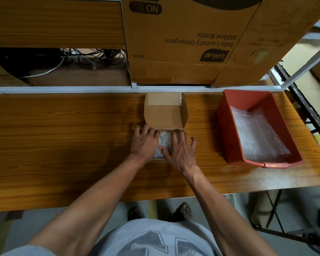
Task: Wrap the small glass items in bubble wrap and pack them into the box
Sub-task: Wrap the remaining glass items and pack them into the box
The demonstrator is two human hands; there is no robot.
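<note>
At the near edge of the view is the person's grey shirt [155,239], and both bare forearms reach forward over the wooden table [63,145]. Under the table edge, feet in sandals [183,210] stand on the floor.

Both hands lie on the small open box [165,111] in the middle of the table. The left hand [144,145] lies flat on the left side of the box, with fingers spread and nearly straight, the tips near the hinge of the lid. The right hand [181,152] lies flat on the right side, fingers also spread, thumb pointing to the left over the bubble wrap [163,141]. Neither hand closes around anything; the fingers only press or rest on top. The bubble wrap shows in the gap between the two hands, inside the box. What it covers I cannot tell; no glass is seen through it.

Behind the hands the lid of the box stands open and leans away, with a strip of clear tape on its far part.

To the right, well apart from the box, is a red bin [227,126] with more bubble wrap sheets [255,133] lying inside.

Farther back, beyond a white rail [63,89], a big carton [183,43] with upside-down print stands, and to the left some cables [85,58] lie in a dark gap.
</note>
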